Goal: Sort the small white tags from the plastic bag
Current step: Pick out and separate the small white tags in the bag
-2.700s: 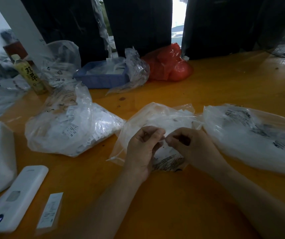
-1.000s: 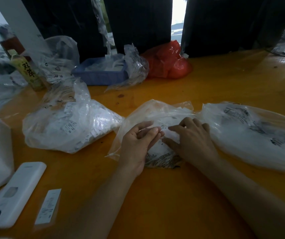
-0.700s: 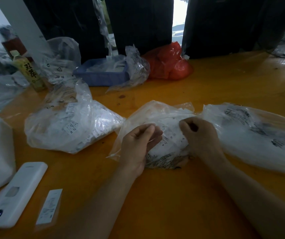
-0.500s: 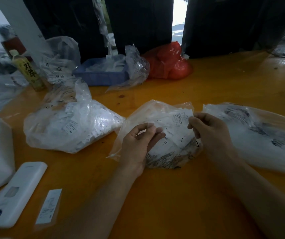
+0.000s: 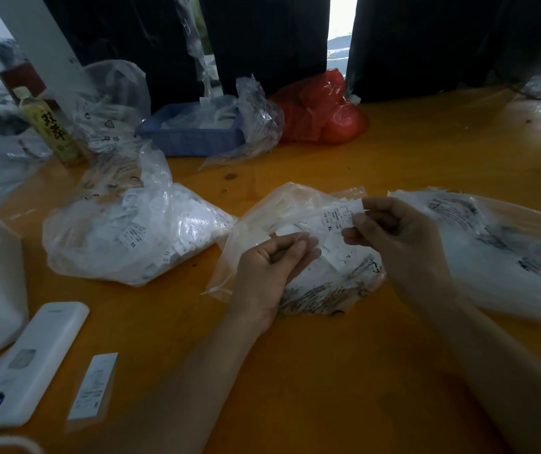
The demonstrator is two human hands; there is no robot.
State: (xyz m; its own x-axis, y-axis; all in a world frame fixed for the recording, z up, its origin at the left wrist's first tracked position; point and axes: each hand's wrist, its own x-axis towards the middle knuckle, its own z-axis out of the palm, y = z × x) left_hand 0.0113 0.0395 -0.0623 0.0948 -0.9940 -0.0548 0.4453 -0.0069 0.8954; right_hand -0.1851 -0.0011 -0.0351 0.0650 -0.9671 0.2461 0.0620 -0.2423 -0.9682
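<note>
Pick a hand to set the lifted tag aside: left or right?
Right, probably. The right hand already pinches the small white printed tag above the clear plastic bag. The left hand rests on the bag with curled fingers and seems better used steadying it.

Your view is dim; daylight enters through a gap at top centre, glare on bags, edges bowed and blurred.

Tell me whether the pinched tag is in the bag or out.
Out: the right hand pinches the tag above the plastic bag.
</note>
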